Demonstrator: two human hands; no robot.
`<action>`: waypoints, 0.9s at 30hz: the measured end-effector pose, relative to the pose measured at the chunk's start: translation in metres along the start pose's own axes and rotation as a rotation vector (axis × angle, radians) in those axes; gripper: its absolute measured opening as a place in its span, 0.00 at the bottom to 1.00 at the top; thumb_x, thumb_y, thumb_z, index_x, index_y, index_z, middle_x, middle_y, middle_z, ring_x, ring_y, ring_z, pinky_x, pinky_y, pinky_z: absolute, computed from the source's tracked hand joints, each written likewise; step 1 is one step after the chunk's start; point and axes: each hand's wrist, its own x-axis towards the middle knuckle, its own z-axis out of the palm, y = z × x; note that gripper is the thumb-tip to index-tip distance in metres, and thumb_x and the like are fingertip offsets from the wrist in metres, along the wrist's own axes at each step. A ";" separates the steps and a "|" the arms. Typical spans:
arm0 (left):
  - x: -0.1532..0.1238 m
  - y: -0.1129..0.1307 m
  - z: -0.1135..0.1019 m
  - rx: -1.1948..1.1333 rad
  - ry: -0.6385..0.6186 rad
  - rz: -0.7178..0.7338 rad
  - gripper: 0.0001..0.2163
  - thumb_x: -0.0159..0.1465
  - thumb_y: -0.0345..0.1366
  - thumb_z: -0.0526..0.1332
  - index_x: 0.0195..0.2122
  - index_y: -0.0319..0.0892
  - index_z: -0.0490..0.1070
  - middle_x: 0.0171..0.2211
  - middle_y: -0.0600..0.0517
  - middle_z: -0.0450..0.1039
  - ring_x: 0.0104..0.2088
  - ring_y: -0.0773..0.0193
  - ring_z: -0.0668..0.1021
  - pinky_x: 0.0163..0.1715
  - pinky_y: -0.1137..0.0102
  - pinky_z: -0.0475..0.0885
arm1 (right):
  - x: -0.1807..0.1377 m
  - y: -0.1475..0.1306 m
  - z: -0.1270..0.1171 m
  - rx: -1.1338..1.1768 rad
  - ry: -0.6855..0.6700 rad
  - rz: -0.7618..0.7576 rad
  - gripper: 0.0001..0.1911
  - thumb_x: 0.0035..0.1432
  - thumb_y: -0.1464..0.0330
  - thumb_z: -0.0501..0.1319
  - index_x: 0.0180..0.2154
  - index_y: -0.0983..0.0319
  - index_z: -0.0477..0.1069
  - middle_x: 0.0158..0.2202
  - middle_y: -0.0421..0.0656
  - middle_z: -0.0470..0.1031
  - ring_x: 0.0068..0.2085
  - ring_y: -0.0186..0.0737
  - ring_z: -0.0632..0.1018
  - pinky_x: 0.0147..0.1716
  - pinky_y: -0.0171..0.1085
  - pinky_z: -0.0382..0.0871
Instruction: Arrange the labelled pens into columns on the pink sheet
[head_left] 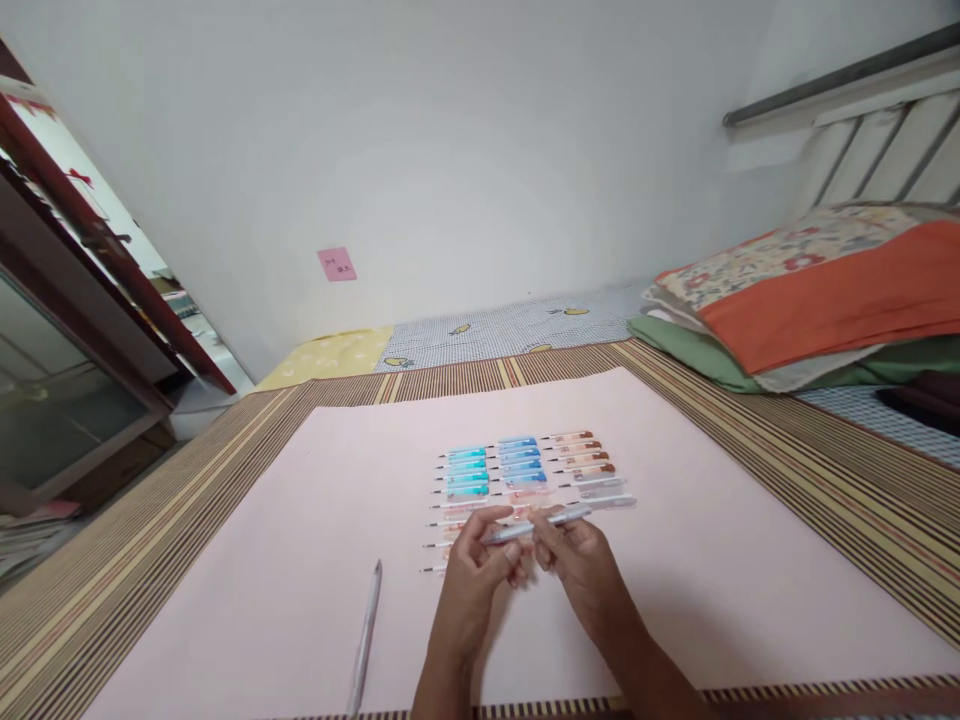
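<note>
Between my two hands is a whitish-grey pen (517, 528), held slanting up to the right. The fingers of my left hand (474, 560) close round its left end. My right hand (576, 552) pinches it further right, between thumb and fingers. Beyond and partly under my hands lie rows of pens: teal ones (466, 478), blue ones (519, 461), brown ones (585, 458) and grey ones (604, 492), dark tips pointing left. My hands cover part of the pale pink pens (457, 513). A single grey-white pen (366, 635) lies apart to the left.
A large pink sheet (300, 540) lies under the pens on a striped mat (187, 520). Folded bedding in orange and green (810, 300) is piled at the right. Behind stands a white wall with a pink note (337, 264). A dark door frame (112, 240) is at the left.
</note>
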 end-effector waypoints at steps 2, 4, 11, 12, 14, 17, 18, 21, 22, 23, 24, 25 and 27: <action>0.000 0.002 0.000 0.018 -0.002 0.003 0.17 0.53 0.45 0.72 0.37 0.40 0.73 0.24 0.53 0.75 0.21 0.68 0.74 0.24 0.73 0.66 | 0.000 0.000 -0.001 -0.006 0.000 0.015 0.22 0.52 0.51 0.69 0.24 0.61 0.69 0.18 0.37 0.65 0.21 0.33 0.64 0.23 0.36 0.58; 0.001 0.001 -0.001 0.046 0.051 -0.040 0.18 0.57 0.52 0.67 0.28 0.40 0.71 0.17 0.53 0.71 0.15 0.70 0.69 0.18 0.74 0.59 | -0.001 0.001 -0.001 -0.025 -0.013 0.000 0.21 0.51 0.51 0.69 0.25 0.62 0.70 0.19 0.38 0.66 0.22 0.34 0.65 0.23 0.35 0.58; 0.001 0.005 -0.006 0.103 0.041 -0.066 0.23 0.53 0.53 0.69 0.42 0.40 0.74 0.23 0.53 0.74 0.17 0.71 0.69 0.17 0.75 0.55 | -0.001 -0.001 -0.001 -0.039 0.049 -0.011 0.22 0.50 0.51 0.70 0.24 0.62 0.70 0.18 0.38 0.66 0.21 0.33 0.64 0.23 0.35 0.57; 0.001 0.006 -0.007 0.094 0.027 -0.038 0.23 0.51 0.49 0.72 0.43 0.41 0.73 0.24 0.53 0.75 0.18 0.70 0.70 0.18 0.75 0.57 | -0.001 -0.001 0.000 -0.034 0.058 -0.005 0.23 0.49 0.50 0.70 0.23 0.62 0.69 0.18 0.38 0.66 0.21 0.33 0.64 0.22 0.35 0.56; 0.001 0.005 -0.007 0.096 0.021 -0.026 0.19 0.52 0.48 0.72 0.36 0.41 0.72 0.23 0.53 0.74 0.17 0.71 0.70 0.18 0.75 0.57 | -0.002 -0.002 0.001 -0.025 0.057 -0.001 0.23 0.49 0.50 0.70 0.23 0.62 0.70 0.18 0.38 0.67 0.21 0.33 0.64 0.22 0.35 0.57; 0.003 0.001 -0.009 0.113 0.059 -0.124 0.22 0.59 0.57 0.62 0.26 0.39 0.69 0.17 0.51 0.71 0.12 0.71 0.66 0.14 0.74 0.50 | -0.002 -0.003 0.002 -0.039 0.023 -0.014 0.22 0.50 0.50 0.70 0.24 0.62 0.71 0.19 0.39 0.67 0.22 0.34 0.65 0.23 0.36 0.58; 0.003 0.000 -0.009 0.112 0.058 -0.156 0.25 0.60 0.60 0.59 0.27 0.39 0.70 0.16 0.51 0.70 0.11 0.71 0.65 0.14 0.73 0.48 | -0.003 -0.003 0.001 -0.047 0.018 -0.018 0.22 0.50 0.50 0.69 0.24 0.62 0.71 0.19 0.39 0.67 0.22 0.34 0.65 0.24 0.36 0.58; 0.003 0.002 -0.008 0.082 0.031 -0.142 0.25 0.58 0.58 0.62 0.39 0.38 0.74 0.19 0.52 0.72 0.14 0.70 0.67 0.16 0.74 0.51 | -0.002 -0.003 -0.001 -0.054 0.044 -0.023 0.22 0.51 0.50 0.69 0.23 0.62 0.70 0.18 0.38 0.66 0.23 0.34 0.65 0.25 0.36 0.59; 0.002 0.004 -0.007 0.073 0.022 -0.106 0.23 0.56 0.54 0.67 0.42 0.39 0.73 0.22 0.52 0.74 0.16 0.70 0.69 0.17 0.75 0.53 | -0.002 -0.004 -0.002 -0.056 0.049 -0.023 0.22 0.52 0.51 0.69 0.22 0.62 0.70 0.18 0.38 0.66 0.23 0.34 0.65 0.25 0.36 0.59; 0.002 0.005 -0.007 0.066 0.017 -0.075 0.22 0.53 0.50 0.70 0.43 0.40 0.73 0.24 0.53 0.75 0.18 0.71 0.70 0.19 0.75 0.56 | -0.002 -0.004 -0.003 -0.058 0.046 -0.024 0.22 0.52 0.51 0.68 0.22 0.61 0.69 0.18 0.38 0.66 0.23 0.34 0.65 0.25 0.36 0.58; 0.002 0.006 -0.006 0.062 0.015 -0.054 0.20 0.52 0.47 0.72 0.41 0.40 0.73 0.25 0.53 0.75 0.19 0.71 0.70 0.19 0.75 0.57 | -0.002 -0.004 -0.003 -0.060 0.036 -0.027 0.22 0.53 0.51 0.68 0.22 0.61 0.69 0.18 0.38 0.66 0.23 0.34 0.65 0.25 0.36 0.58; 0.002 0.006 -0.006 0.060 0.015 -0.045 0.18 0.53 0.46 0.72 0.37 0.40 0.73 0.24 0.53 0.75 0.18 0.71 0.70 0.20 0.75 0.57 | -0.002 -0.005 -0.003 -0.064 0.023 -0.030 0.22 0.53 0.52 0.68 0.22 0.61 0.69 0.19 0.38 0.66 0.23 0.35 0.65 0.26 0.36 0.58; 0.002 0.004 -0.006 0.066 0.023 -0.060 0.17 0.57 0.50 0.68 0.29 0.40 0.70 0.21 0.52 0.74 0.15 0.72 0.68 0.17 0.74 0.54 | -0.003 -0.005 -0.003 -0.063 -0.004 -0.041 0.20 0.54 0.52 0.68 0.25 0.62 0.71 0.19 0.38 0.67 0.24 0.35 0.66 0.26 0.36 0.59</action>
